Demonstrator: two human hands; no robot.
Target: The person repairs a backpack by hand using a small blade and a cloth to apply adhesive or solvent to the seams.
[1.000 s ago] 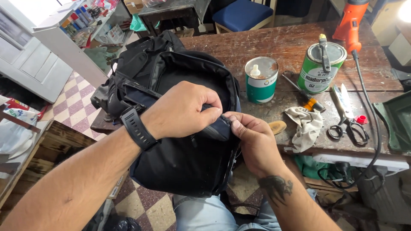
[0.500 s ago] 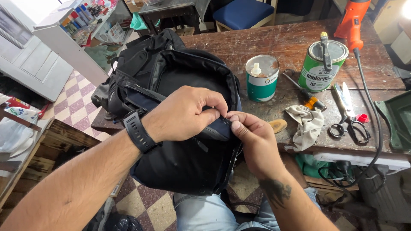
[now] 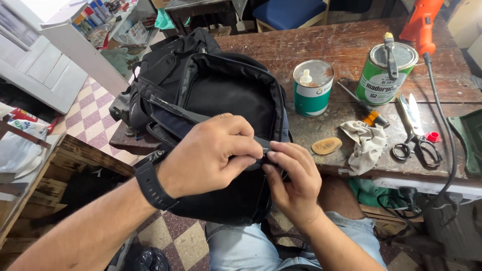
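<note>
Head view, left to right: your left hand [image 3: 211,155], with a black watch [image 3: 150,183] on the wrist, closes over the near rim of the black backpack [image 3: 221,95], its grip pinched shut on the edge strip to steady it. The backpack lies open, half on the wooden counter [image 3: 331,50] and half over your lap, so the rim sits close. Your right hand [image 3: 293,175] meets the left, fingertips pinching the same edge. Farther right, two cans [image 3: 312,88], a rag [image 3: 366,145] and scissors [image 3: 416,133] rest within reach.
</note>
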